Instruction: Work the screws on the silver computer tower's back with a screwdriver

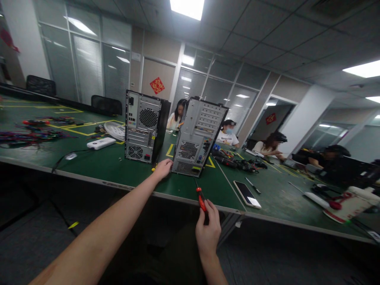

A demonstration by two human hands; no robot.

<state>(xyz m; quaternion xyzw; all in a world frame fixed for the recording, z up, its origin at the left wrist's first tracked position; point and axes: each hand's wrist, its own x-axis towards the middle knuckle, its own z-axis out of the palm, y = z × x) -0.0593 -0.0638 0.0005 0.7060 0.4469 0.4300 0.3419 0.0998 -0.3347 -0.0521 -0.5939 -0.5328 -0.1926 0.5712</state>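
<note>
A grey computer tower stands on the green table, its back panel with ports and vents facing me. At its lower left edge, my left hand is closed on the case corner; some of the fingers are hidden. A red-handled screwdriver is gripped in my right hand, at the table's front edge. The screwdriver's thin shaft points up toward the base of the tower, apparently apart from it. To the left stands a second computer tower, also back side toward me. Something small and yellow shows beside my left wrist.
Left on the table are a white power strip, a white basket and bundled cables. To the right lie a phone, a pen and black tools. Several people sit across the table.
</note>
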